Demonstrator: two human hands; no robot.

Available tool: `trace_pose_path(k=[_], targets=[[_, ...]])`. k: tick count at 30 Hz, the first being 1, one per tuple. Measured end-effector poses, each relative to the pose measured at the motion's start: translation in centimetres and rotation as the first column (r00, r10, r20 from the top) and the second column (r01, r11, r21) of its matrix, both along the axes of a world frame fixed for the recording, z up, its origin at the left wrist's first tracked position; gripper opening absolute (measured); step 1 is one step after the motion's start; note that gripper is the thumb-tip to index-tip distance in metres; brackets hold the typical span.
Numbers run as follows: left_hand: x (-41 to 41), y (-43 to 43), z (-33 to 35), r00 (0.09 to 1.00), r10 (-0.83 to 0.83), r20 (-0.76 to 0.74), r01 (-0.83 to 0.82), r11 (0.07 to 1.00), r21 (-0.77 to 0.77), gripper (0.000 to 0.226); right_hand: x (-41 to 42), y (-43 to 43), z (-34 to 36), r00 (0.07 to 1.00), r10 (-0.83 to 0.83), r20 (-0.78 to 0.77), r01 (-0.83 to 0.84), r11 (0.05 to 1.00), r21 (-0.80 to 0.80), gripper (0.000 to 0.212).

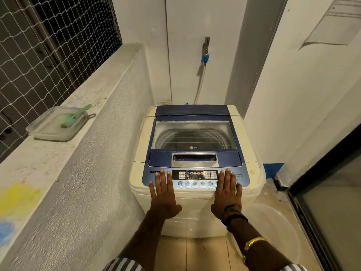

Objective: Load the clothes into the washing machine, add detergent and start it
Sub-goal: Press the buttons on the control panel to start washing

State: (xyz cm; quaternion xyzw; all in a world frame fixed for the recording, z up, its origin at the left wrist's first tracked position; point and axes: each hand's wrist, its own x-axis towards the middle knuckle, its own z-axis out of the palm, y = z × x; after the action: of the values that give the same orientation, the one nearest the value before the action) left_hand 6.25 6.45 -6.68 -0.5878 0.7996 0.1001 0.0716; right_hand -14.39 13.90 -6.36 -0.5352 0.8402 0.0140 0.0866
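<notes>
A white and blue top-load washing machine (pixel 195 212) stands in the corner with its glass lid (pixel 193 133) closed; the drum shows through it, and I cannot tell if clothes lie inside. Lights glow on the control panel (pixel 195 176). My left hand (pixel 163 194) lies flat on the front left of the panel, fingers spread, holding nothing. My right hand (pixel 227 192) lies flat on the front right of the panel, also empty. A clear lidded container (pixel 56 124) with a green scoop (pixel 75 116) on it sits on the ledge to the left.
A rough concrete ledge (pixel 58 173) runs along the left under a netted window. A tap with a hose (pixel 205 59) is on the back wall. A clear plastic tub (pixel 273 231) stands on the floor at the right, beside a dark glass door (pixel 332 202).
</notes>
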Motion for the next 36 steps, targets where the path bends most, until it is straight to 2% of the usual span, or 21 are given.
trace_pose_path(k=[36], targets=[[0.14,0.13,0.15,0.999,0.004,-0.038,-0.003,1.0,0.011,0.132,0.0,0.0,-0.02,1.0,0.001,-0.002,-0.001,1.0,-0.011,0.108]])
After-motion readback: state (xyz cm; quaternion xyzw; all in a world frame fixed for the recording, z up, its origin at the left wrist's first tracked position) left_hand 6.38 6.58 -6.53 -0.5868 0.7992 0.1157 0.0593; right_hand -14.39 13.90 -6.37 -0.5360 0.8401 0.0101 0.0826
